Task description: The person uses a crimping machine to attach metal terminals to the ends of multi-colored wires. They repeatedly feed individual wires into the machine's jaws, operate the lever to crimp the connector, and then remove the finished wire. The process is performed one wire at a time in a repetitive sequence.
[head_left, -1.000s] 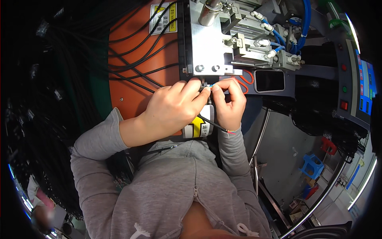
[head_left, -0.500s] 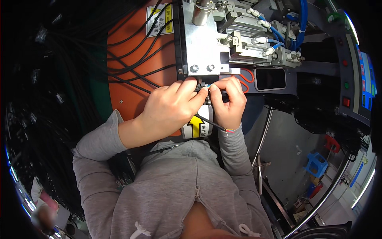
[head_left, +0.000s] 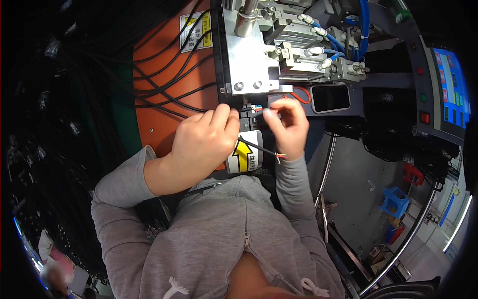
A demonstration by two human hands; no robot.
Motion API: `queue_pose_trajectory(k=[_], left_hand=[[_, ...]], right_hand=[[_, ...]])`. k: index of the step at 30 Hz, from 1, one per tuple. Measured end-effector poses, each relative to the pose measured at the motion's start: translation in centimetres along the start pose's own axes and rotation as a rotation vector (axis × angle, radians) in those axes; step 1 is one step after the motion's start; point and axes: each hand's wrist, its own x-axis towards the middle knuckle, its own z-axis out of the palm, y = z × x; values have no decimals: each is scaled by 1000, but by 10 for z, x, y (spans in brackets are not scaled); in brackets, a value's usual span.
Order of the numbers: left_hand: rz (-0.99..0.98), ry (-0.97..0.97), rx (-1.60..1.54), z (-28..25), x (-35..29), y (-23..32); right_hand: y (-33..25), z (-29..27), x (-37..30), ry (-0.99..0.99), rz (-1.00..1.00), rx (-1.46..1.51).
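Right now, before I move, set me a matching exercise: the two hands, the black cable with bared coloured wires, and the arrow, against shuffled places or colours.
Things
1. Left hand
2. Right hand
3. Black cable with bared coloured wires
4. Arrow

Places or colours
A. Yellow
B. Right of the black fixture
C. Its bared end shows by the grey right cuff
D. Left of the black fixture, fingers curled

Right pairs: 1-D, 2-B, 3-C, 4-A
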Motion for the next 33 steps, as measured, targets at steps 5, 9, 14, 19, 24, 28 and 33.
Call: queue_pose_trajectory(k=[5, 9, 14, 19, 24, 28, 33], left_hand=[[-11, 18, -51, -4, 1, -6], [116, 260, -296, -13, 7, -6], [111, 362, -448, -12, 7, -13], [47, 405, -568, -10, 8, -13], [-2, 342, -679, -14, 8, -12], [-26, 316, -693, -11, 9, -11], [-93, 250, -584, -9, 8, -6]], right_hand=[[-37, -24, 1, -419, -373, -49], [-44, -1, -7, -110, -343, -149], [-54, 25, -8, -38, -327, -175], [-56, 39, -13, 81, -225, 203], [-53, 31, -2, -31, -417, -114], [-52, 27, 0, -117, -190, 4], [-53, 32, -3, 101, -508, -454]])
